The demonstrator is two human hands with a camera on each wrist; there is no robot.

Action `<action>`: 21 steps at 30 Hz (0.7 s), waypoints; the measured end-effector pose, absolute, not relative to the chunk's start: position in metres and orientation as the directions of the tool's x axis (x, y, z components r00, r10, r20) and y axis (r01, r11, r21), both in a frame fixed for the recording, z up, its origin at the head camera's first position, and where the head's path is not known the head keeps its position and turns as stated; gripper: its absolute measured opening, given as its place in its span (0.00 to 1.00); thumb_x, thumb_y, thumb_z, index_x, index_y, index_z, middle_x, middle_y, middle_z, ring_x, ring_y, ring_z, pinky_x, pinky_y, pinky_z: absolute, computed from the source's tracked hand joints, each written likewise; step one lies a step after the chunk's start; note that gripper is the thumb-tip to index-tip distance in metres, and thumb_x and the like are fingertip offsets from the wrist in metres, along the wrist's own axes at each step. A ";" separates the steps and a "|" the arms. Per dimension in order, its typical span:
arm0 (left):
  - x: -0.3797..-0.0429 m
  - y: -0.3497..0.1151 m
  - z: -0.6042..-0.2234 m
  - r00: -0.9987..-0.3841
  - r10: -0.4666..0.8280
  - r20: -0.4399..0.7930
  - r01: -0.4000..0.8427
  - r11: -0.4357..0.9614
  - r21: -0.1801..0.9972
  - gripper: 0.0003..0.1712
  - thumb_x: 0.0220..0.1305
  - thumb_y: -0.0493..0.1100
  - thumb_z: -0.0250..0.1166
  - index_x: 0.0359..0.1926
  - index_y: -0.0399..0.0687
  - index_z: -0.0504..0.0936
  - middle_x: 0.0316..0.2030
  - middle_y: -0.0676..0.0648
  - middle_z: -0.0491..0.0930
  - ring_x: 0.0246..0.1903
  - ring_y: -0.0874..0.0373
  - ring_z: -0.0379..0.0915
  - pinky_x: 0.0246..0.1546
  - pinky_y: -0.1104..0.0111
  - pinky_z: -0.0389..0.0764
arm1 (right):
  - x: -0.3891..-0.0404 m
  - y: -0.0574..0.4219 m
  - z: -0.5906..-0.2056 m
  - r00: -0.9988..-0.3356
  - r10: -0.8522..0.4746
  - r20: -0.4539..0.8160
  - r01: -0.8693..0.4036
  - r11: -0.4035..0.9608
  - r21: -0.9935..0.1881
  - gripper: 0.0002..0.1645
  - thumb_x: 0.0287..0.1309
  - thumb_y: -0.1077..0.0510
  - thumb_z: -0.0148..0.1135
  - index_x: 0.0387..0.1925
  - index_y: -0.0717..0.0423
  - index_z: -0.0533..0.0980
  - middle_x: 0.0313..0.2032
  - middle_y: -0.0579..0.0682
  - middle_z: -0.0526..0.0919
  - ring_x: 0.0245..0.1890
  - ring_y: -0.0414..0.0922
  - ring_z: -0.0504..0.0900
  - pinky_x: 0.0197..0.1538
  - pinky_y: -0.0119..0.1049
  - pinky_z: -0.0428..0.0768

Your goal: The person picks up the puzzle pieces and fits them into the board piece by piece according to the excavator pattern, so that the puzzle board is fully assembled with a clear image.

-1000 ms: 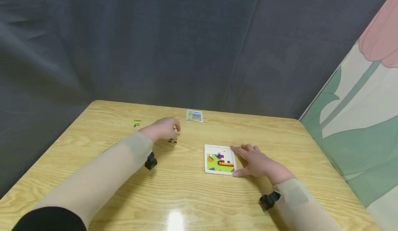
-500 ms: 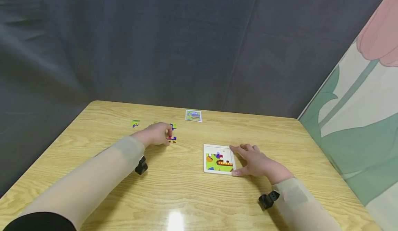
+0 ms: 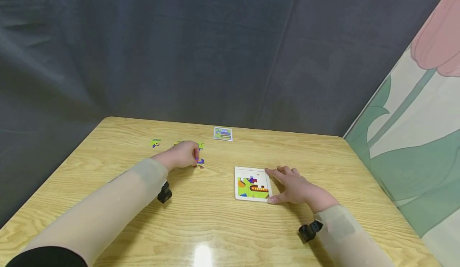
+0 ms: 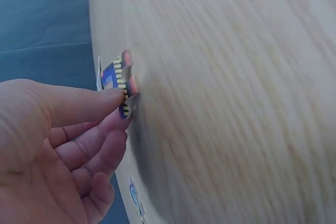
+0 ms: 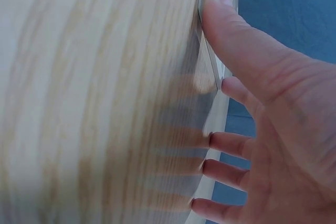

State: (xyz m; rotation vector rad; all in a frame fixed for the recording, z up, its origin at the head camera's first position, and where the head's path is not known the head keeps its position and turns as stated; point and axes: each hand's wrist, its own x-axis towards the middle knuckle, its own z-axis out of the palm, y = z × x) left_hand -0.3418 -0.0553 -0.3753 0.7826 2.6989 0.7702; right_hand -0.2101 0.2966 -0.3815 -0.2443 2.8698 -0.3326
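Thumb and fingertips of my left hand (image 3: pixel 181 155) pinch a blue puzzle piece (image 4: pixel 110 77) with yellow-and-black stripes and red bits. In the left wrist view it is tilted on edge, close over the wood. My right hand (image 3: pixel 292 189) lies at the right side of a white puzzle tray (image 3: pixel 245 172), thumb at the near corner and forefinger at the far one, fingers spread. The tray's lower part holds joined pieces (image 3: pixel 248 193) in green, red and yellow; its upper part shows white. In the right wrist view the thumb (image 5: pixel 231 22) presses on the tray's edge.
Loose puzzle pieces lie past my left hand: one green piece (image 3: pixel 155 143) at the far left, another (image 3: pixel 201 145) just beyond the fingers. A picture card (image 3: pixel 223 134) lies near the back of the wooden table (image 3: pixel 215 227). A dark curtain (image 3: pixel 201 59) hangs behind.
My left hand first moved left, uncovering the striped piece, then stayed there and pinched it, tilting it up. My right hand stays at the tray.
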 end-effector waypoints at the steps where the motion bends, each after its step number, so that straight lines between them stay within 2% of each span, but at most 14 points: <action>1: -0.342 -0.055 -0.374 -0.829 0.555 -0.060 0.434 0.708 0.557 0.07 0.57 0.29 0.69 0.31 0.41 0.78 0.27 0.48 0.74 0.28 0.55 0.68 0.30 0.66 0.70 | -0.210 0.297 -0.382 -0.957 -0.193 -0.218 -0.138 0.960 -0.244 0.62 0.39 0.27 0.70 0.75 0.40 0.58 0.71 0.63 0.57 0.66 0.65 0.56 0.57 0.69 0.64; 8: -0.341 -0.036 -0.362 -0.819 0.574 -0.007 0.429 0.621 0.656 0.07 0.59 0.32 0.68 0.28 0.41 0.78 0.25 0.49 0.75 0.26 0.57 0.66 0.30 0.67 0.69 | -0.210 0.297 -0.381 -0.956 -0.203 -0.213 -0.148 0.957 -0.249 0.62 0.41 0.27 0.70 0.75 0.42 0.58 0.71 0.63 0.57 0.66 0.66 0.56 0.58 0.69 0.63; 13: -0.331 -0.005 -0.353 -0.806 0.591 -0.038 0.374 0.557 0.742 0.04 0.62 0.33 0.67 0.30 0.42 0.80 0.27 0.48 0.77 0.26 0.58 0.67 0.28 0.68 0.70 | -0.209 0.297 -0.380 -0.955 -0.204 -0.216 -0.147 0.957 -0.252 0.61 0.41 0.28 0.71 0.75 0.42 0.58 0.71 0.64 0.57 0.66 0.66 0.56 0.58 0.69 0.63; 21: -0.315 0.060 -0.355 -0.751 0.660 0.009 0.448 0.500 0.741 0.05 0.62 0.34 0.68 0.30 0.42 0.81 0.28 0.50 0.78 0.26 0.60 0.68 0.28 0.70 0.71 | -0.209 0.299 -0.380 -0.955 -0.206 -0.213 -0.153 0.958 -0.242 0.61 0.42 0.27 0.70 0.75 0.43 0.59 0.70 0.65 0.57 0.66 0.68 0.57 0.58 0.69 0.63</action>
